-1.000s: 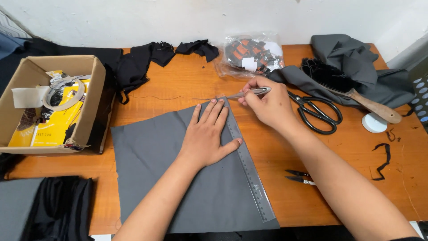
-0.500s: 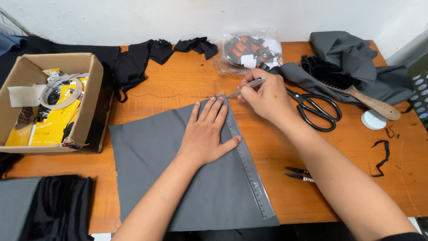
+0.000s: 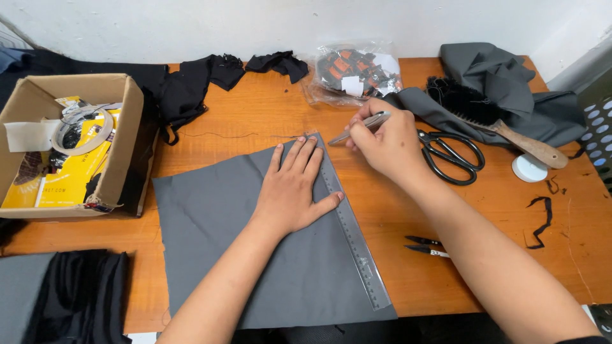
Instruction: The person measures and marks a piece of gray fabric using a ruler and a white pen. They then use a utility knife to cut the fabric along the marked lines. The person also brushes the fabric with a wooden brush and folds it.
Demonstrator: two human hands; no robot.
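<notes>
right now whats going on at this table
A person is working on a grey fabric sheet spread on the wooden table. The left hand presses flat on the fabric beside a clear ruler lying along its right edge. The right hand holds a slim silver pen-like tool near the ruler's top end. Black scissors lie beside it.

Centre: we see the cloth (image 3: 242,255) on the table (image 3: 255,114), ruler (image 3: 352,236) along its right edge.
Left: box (image 3: 121,146) holding tape (image 3: 80,130).
Upper right: scissors (image 3: 449,156), brush (image 3: 491,121).
Lower right: snips (image 3: 426,246).
</notes>
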